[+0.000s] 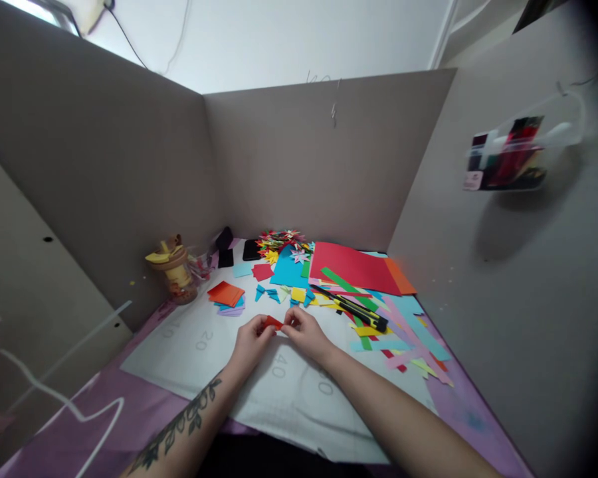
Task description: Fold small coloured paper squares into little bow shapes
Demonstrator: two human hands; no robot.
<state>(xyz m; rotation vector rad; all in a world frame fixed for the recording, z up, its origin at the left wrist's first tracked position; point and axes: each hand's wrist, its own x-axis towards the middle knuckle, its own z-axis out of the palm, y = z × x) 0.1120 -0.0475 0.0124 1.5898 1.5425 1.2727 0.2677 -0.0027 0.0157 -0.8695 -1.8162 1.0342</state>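
Between my two hands, above the white mat [189,362], is a small piece of red-orange paper [274,322]. My left hand [253,338] pinches its left end between thumb and fingers. On the right end, the fingertips of my right hand [305,330] are closed as well. Just beyond lie small folded blue paper pieces [268,293] and a yellow square [298,296]. Left of them sits a stack of paper squares [226,294], orange on top with blue and lilac below. How far the held paper is folded is hidden by my fingers.
A black and yellow utility knife [356,309] lies across cut paper strips [398,338] on the right. Red sheets [353,267] and a pile of folded paper stars [282,242] are at the back. A jar [178,275] stands left. Grey partitions [319,166] enclose the table.
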